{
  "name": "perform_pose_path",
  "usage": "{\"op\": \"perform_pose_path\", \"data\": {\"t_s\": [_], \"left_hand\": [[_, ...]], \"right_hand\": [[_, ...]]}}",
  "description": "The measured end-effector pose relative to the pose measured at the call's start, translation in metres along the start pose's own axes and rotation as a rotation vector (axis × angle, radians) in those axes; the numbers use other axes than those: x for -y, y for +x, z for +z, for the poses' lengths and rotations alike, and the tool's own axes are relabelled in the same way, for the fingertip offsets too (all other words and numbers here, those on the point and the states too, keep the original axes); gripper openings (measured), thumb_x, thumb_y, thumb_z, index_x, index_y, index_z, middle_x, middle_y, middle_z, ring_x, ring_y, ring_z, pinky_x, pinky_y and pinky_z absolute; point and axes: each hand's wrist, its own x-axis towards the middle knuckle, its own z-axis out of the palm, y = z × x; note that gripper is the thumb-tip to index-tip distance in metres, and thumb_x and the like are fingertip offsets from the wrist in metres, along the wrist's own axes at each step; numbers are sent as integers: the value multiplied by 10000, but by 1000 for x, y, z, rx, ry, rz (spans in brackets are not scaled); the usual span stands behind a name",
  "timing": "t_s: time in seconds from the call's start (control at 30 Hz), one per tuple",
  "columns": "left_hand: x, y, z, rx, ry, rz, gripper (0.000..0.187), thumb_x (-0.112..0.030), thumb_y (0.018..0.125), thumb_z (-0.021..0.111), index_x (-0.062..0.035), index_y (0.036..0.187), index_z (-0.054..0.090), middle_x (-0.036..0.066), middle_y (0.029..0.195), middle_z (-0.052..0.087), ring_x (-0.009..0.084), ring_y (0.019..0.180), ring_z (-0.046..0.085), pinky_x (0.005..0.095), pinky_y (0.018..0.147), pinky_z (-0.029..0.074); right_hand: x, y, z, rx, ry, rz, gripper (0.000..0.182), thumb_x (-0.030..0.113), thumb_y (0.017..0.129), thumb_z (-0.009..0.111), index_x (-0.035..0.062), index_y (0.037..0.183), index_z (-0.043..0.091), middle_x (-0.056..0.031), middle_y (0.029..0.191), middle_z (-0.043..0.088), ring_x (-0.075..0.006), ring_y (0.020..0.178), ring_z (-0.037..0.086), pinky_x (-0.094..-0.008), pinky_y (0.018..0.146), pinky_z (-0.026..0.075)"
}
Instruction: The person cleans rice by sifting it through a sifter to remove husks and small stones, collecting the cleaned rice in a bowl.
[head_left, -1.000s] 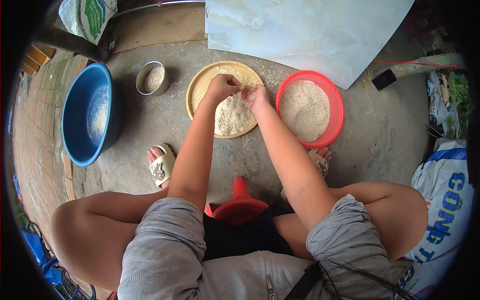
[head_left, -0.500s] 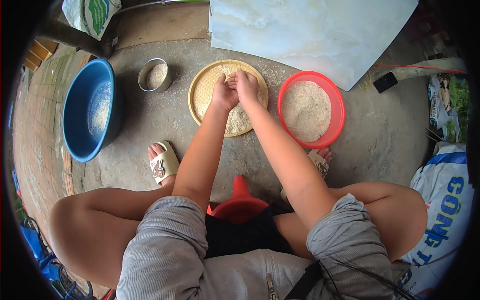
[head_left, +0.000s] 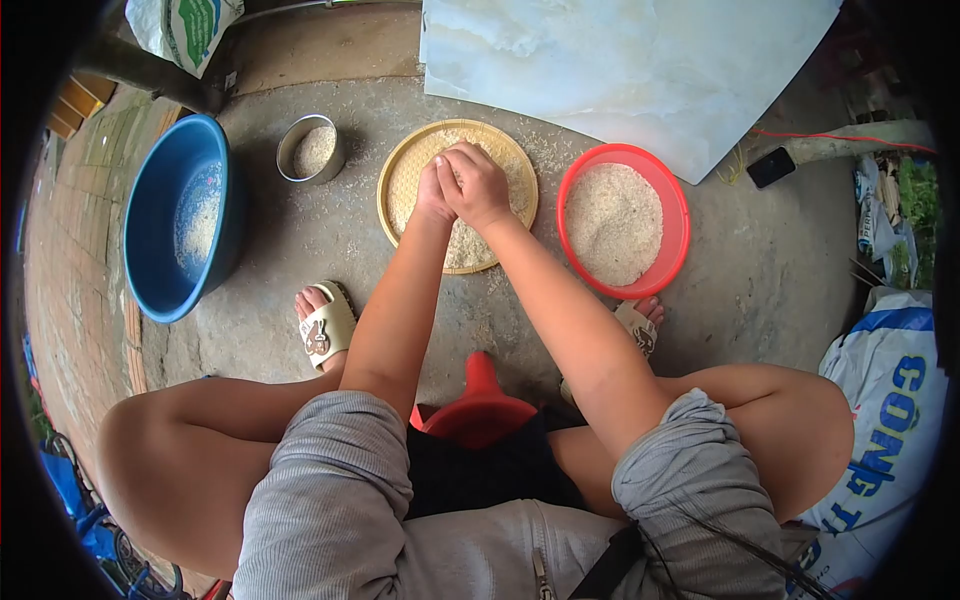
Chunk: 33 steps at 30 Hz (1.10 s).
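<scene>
Over a round woven tray [head_left: 397, 180] holding pale grains, my left hand [head_left: 434, 192] and my right hand [head_left: 476, 184] are pressed together with fingers wrapped round each other. Whatever lies between the palms is hidden. Grains [head_left: 468, 246] show on the tray below my wrists. To the right of the tray stands a red basin [head_left: 678, 250] full of grains. On the left are a small metal bowl [head_left: 332, 172] with grains and a large blue basin [head_left: 150, 235] with some pale grains inside.
A pale sheet [head_left: 620, 70] lies beyond the tray. A phone [head_left: 770, 167] rests at the right near a red cable. My sandalled feet are either side of a red stool [head_left: 480, 405]. Printed sacks [head_left: 880, 420] stand at lower right. Loose grains dot the floor.
My hands, cupped side by side before, have closed against each other. The fingers of my right hand now wrap over my left hand.
</scene>
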Motion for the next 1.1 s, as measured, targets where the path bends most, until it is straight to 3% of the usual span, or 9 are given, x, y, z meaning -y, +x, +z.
{"op": "perform_pose_path", "data": {"t_s": [0.07,0.13,0.17,0.27,0.47,0.63,0.73,0.97,1.1], "left_hand": [[0,-3,13,45,58,-44,373,-256,946,282,-4,1043,539,142,993,593,251,931,586,366,813,508],[7,-6,41,-457,261,30,377,-291,952,277,-38,977,555,69,802,591,171,708,574,303,629,514],[3,-5,27,-459,260,30,377,-291,952,277,-38,977,555,69,802,591,171,708,574,303,629,514],[-8,-6,8,-558,47,-80,334,-291,963,295,-98,794,509,-60,488,334,70,405,282,197,353,235],[-13,-16,10,-601,72,-86,367,-292,960,352,-127,638,413,-51,437,296,72,339,231,200,314,185],[-24,-10,15,-602,147,-115,349,-292,964,351,-98,703,475,-37,469,340,85,393,292,218,370,269],[-39,-2,12,-578,216,-37,375,-267,978,263,-27,967,551,2,614,549,110,500,463,239,518,407],[-146,1,56,-596,223,475,327,-166,957,242,19,994,509,65,782,585,172,710,573,300,677,489],[-195,-13,73,-746,638,621,369,-254,957,302,21,1124,483,144,984,576,220,825,558,344,760,483]], "right_hand": [[0,-1,-3,25,0,64,124,162,805,544,59,757,591,-79,839,592,-285,778,580,-387,649,490],[-2,-3,-6,51,0,129,110,154,809,539,60,783,589,-76,879,583,-284,809,571,-392,658,488],[-5,-5,-5,28,-34,124,98,145,812,530,64,833,582,-79,912,574,-290,842,560,-396,689,482],[-13,-14,-2,4,-90,176,129,127,818,514,70,922,563,-88,963,561,-301,900,537,-404,742,468],[-33,-44,7,190,-181,289,282,121,814,509,37,1082,527,-156,1132,511,-343,1067,473,-423,914,392],[-40,-66,13,372,-385,352,493,188,857,486,29,1312,378,-201,1379,327,-362,1302,265,-426,1067,235],[-39,-71,18,433,-416,358,528,205,867,472,23,1344,337,-188,1423,264,-360,1332,205,-420,1085,202],[-36,-72,28,430,-513,340,519,238,896,406,8,1353,315,-184,1447,213,-356,1353,140,-430,1106,126],[-37,-73,29,414,-503,331,517,243,899,398,3,1350,321,-174,1445,226,-362,1348,152,-437,1104,120]]}}
